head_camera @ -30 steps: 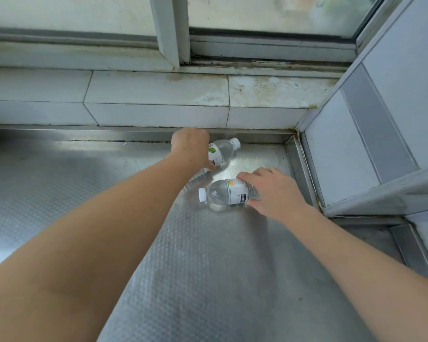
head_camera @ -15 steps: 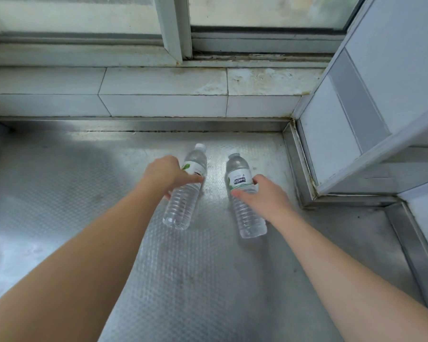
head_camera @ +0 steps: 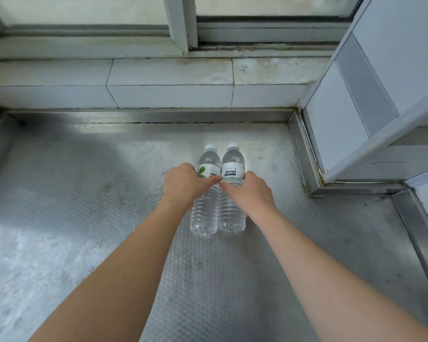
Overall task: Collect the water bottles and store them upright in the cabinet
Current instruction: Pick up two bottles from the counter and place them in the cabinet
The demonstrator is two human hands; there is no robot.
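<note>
Your left hand [head_camera: 183,185] is curled round the green-leaf bottle [head_camera: 206,193] at its label band, thumb lying across the front of the label. Your right hand [head_camera: 248,191] grips the dark-print bottle [head_camera: 232,191] at the same height, fingers wrapped round the far side, thumb on the near face. The two bottles sit directly between your hands, side by side and touching along their bodies, white caps pointing away from you, bases toward you. Whether the bases rest on the surface [head_camera: 84,193] or are held just above it cannot be told from this view. Both are clear and look full. Beyond your hands: embossed steel, then its raised back lip, then the tiled ledge [head_camera: 158,80] under the window frame [head_camera: 181,23]. Off to the right of your right hand stands a white cabinet panel [head_camera: 344,114], well apart from the bottles.
</note>
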